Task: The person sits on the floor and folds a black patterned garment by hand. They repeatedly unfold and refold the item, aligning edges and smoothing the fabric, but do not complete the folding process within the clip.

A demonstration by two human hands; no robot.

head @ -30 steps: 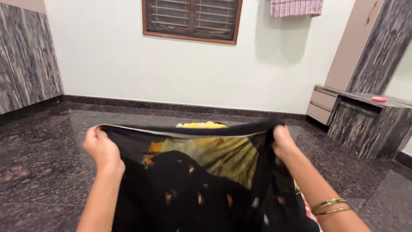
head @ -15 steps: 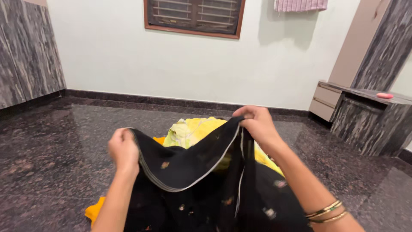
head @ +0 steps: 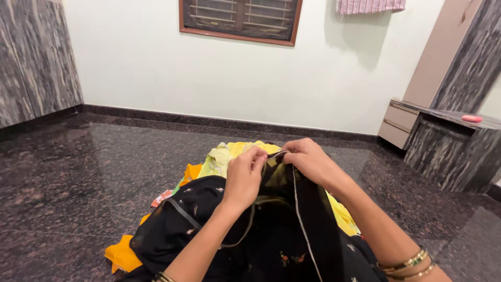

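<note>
Head view only: both hands meet at chest height over a dark polished stone floor (head: 78, 172). Left hand (head: 244, 175) is curled closed, thumb and fingers pinching the top edge of a black garment (head: 209, 219) with small embroidered motifs and a pale piped hem. Right hand (head: 309, 159) is closed on the same edge, just beside the left, knuckles nearly touching; gold bangles (head: 409, 263) sit on that wrist. Garment hangs from the pinch and drapes down over the forearms and lap, hem line running down the middle. Behind and under it lies a pile of yellow and orange clothes (head: 229, 154) on the floor, touching the black fabric. Step, as I read it: two corners of the edge brought together, i.e. a fold in half mid-way. Next move likely needs the corners matched and kept pinched while the doubled fabric is evened out; loose drape could slip or fold skewed. Background: barred window (head: 240, 18) in a white wall, striped cloth (head: 370, 5) hanging top right, stone-faced counter (head: 449, 151) with a small pink object (head: 472, 118) on top, well apart from the hands.
</note>
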